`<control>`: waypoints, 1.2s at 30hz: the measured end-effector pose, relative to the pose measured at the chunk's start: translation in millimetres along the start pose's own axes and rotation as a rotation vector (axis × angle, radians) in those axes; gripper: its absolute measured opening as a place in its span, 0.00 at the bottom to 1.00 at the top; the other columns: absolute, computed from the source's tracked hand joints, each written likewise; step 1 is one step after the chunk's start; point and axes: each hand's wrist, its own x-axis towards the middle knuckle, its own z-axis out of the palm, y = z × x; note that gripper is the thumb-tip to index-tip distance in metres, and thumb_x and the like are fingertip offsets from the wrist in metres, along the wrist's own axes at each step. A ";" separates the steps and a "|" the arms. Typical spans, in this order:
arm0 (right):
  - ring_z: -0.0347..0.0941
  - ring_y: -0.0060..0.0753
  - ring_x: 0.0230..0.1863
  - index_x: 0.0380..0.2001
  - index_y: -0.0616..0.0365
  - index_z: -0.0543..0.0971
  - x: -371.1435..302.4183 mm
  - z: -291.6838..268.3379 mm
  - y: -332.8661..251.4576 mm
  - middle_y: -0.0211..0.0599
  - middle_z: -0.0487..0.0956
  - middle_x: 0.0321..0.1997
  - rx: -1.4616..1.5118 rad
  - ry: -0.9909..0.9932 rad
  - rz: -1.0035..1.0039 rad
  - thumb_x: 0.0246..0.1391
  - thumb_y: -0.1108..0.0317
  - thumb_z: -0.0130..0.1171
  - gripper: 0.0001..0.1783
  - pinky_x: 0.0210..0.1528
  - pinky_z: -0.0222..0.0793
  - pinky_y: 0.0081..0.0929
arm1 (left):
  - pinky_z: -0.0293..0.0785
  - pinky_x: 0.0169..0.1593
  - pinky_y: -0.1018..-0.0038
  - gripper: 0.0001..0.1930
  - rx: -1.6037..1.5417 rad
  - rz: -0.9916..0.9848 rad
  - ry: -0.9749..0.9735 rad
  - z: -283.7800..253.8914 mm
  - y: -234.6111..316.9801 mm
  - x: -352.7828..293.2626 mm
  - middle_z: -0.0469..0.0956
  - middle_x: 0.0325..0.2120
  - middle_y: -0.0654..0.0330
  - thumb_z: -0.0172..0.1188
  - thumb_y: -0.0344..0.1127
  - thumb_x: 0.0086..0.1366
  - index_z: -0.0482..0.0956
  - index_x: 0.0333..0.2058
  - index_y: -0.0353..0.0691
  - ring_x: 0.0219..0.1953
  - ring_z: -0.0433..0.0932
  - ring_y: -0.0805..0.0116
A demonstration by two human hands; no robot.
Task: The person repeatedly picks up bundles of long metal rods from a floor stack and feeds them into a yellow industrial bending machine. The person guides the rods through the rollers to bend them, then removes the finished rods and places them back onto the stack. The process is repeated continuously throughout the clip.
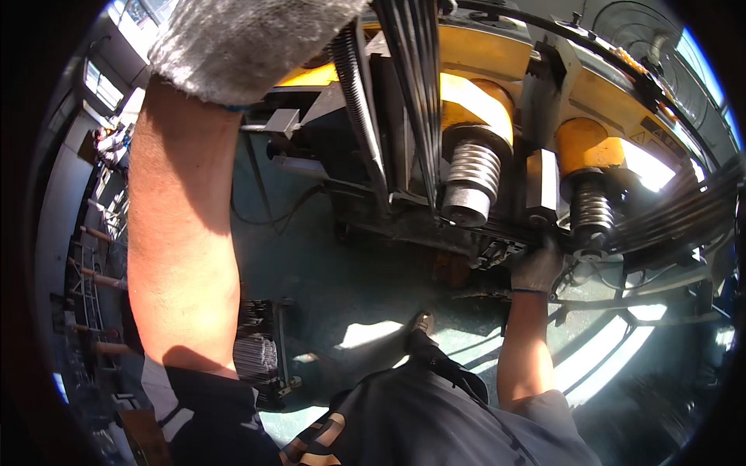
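My left hand (pixel 249 46), in a grey-white knit glove, is raised at the top left beside a bundle of dark, thin metal rods (pixel 416 93). Its fingers run out of the picture, so its grip does not show. Low on the yellow machine (pixel 482 46), my right hand (pixel 538 269), also gloved, reaches under a metal block (pixel 542 185). The fingers there are in shadow and hidden by machine parts. Two ribbed metal rollers or screws, the nearer a threaded cylinder (pixel 472 182) and the other a ribbed cylinder (pixel 590 213), stick out from yellow housings.
A coil spring (pixel 361 109) slants down left of the rods. More dark rods (pixel 684 217) spread out at the right. A rack of stacked metal rods (pixel 260 353) stands on the green floor (pixel 311 272) at lower left. A cable (pixel 291 210) hangs near my left forearm.
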 end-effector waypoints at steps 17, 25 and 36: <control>0.78 0.37 0.26 0.25 0.59 0.79 -297.9 64.2 0.6 0.41 0.84 0.26 -0.261 -0.527 -0.451 0.70 0.59 0.64 0.20 0.31 0.76 0.41 | 0.87 0.52 0.64 0.18 -0.357 -0.170 1.134 -17.2 209.6 -553.5 0.86 0.41 0.58 0.71 0.23 0.68 0.80 0.54 0.40 0.46 0.88 0.64; 0.79 0.34 0.31 0.38 0.62 0.82 -485.8 132.8 -6.0 0.40 0.85 0.32 -0.071 -1.185 -0.218 0.72 0.57 0.65 0.16 0.37 0.76 0.35 | 0.87 0.51 0.59 0.14 0.078 -0.294 1.811 86.4 391.5 -704.1 0.87 0.39 0.52 0.67 0.24 0.70 0.79 0.53 0.36 0.45 0.89 0.58; 0.74 0.22 0.34 0.48 0.68 0.84 -780.5 187.0 -157.7 0.30 0.81 0.33 0.211 -1.664 -0.100 0.75 0.56 0.67 0.21 0.39 0.71 0.27 | 0.88 0.48 0.50 0.13 0.335 0.146 2.270 119.9 607.4 -922.9 0.85 0.35 0.45 0.60 0.20 0.65 0.78 0.48 0.31 0.37 0.88 0.44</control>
